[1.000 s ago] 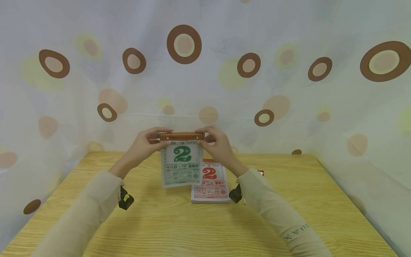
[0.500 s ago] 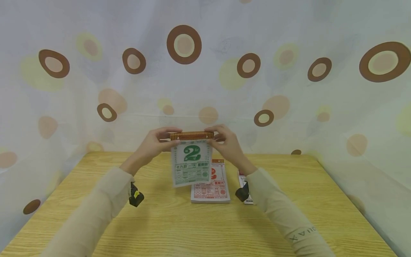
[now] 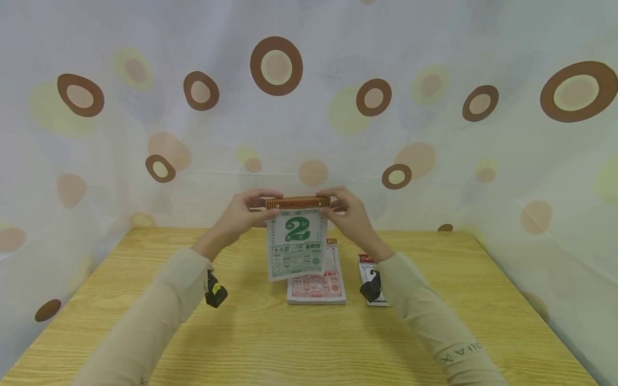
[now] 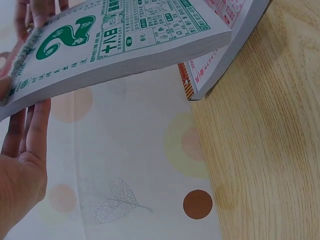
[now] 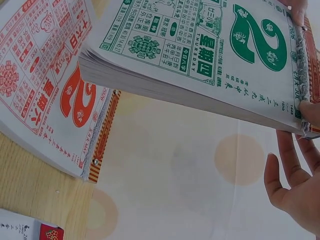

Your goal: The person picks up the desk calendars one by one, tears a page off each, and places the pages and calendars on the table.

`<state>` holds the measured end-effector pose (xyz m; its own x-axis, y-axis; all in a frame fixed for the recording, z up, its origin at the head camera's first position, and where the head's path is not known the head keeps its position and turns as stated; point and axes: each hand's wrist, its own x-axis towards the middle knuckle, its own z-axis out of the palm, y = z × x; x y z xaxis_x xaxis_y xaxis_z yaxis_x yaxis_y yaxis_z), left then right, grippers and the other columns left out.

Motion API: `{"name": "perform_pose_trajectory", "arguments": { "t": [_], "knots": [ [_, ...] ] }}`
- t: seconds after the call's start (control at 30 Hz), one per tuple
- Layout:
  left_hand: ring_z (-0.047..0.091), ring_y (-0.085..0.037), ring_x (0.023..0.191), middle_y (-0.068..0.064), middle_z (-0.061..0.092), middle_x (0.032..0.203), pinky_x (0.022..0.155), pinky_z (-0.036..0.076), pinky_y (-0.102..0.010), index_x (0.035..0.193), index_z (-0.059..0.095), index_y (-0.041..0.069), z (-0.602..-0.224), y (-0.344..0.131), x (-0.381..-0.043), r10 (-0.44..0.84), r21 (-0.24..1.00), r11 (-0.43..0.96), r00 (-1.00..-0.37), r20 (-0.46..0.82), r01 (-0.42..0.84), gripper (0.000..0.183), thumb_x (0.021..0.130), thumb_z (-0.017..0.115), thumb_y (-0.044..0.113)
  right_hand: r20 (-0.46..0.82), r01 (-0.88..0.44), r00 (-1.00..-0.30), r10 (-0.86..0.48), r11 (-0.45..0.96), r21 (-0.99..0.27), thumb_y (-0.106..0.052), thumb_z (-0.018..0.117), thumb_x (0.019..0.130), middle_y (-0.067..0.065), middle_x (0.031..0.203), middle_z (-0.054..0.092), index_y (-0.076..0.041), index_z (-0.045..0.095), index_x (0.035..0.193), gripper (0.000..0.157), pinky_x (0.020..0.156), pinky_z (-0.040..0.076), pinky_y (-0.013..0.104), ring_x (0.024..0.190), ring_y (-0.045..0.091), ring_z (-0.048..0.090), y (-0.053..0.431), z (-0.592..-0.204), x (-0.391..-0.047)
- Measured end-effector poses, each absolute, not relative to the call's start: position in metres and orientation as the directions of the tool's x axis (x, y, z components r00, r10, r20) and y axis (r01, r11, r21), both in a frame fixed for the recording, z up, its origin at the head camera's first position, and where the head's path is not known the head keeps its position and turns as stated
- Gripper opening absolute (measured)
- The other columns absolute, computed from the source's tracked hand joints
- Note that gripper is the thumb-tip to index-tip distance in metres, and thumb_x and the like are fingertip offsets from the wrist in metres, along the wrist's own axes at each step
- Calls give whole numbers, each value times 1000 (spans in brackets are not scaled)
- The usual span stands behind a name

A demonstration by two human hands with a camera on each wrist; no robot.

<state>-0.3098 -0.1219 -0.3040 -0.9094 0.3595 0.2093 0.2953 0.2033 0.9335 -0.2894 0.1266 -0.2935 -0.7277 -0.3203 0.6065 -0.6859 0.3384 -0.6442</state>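
Observation:
A thick tear-off calendar (image 3: 296, 244) with a green 2 hangs from both hands above the table, its lower end tilted toward me. My left hand (image 3: 248, 213) grips the left end of its striped binding strip, thumb in front and fingers behind. At the strip's other end my right hand (image 3: 348, 213) pinches it the same way. Beneath, a second tear-off calendar (image 3: 316, 289) with a red 2 lies on the table, its upper part covered by the green one in the head view. In the right wrist view, the red calendar (image 5: 47, 95) shows its date and striped binding.
A smaller calendar (image 3: 366, 271) with a red top lies to the right of the red one, partly behind my right wrist. The wooden table (image 3: 289, 343) ends at a patterned curtain (image 3: 309, 134) at the back.
Both hands have carried the green calendar to the right, so that it now overlaps more of the red one. The smaller calendar at the right has come into fuller view.

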Motion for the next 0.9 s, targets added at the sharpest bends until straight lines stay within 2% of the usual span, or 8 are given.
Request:
{"name": "perform_pose_trajectory", "arguments": {
  "t": [0.47,0.9],
  "knots": [
    [63,-22,98,-15,60,116,85,53,-41,123,55,16,-302,-115,-310,368,944,174,-908,200,279,42,83,66,22,577,-647,-762,-296,381,-660,-2,60,85,22,116,53,4,54,117,34,85,49,49,95,38,59,133,-292,-287],
    [62,-22,99,-15,59,118,86,53,-43,124,53,15,-300,-117,-312,371,959,149,-913,171,240,42,84,65,20,618,-664,-744,-255,385,-641,1,59,84,25,115,53,6,52,117,34,85,46,54,101,41,55,143,-286,-281]
  ]
}}
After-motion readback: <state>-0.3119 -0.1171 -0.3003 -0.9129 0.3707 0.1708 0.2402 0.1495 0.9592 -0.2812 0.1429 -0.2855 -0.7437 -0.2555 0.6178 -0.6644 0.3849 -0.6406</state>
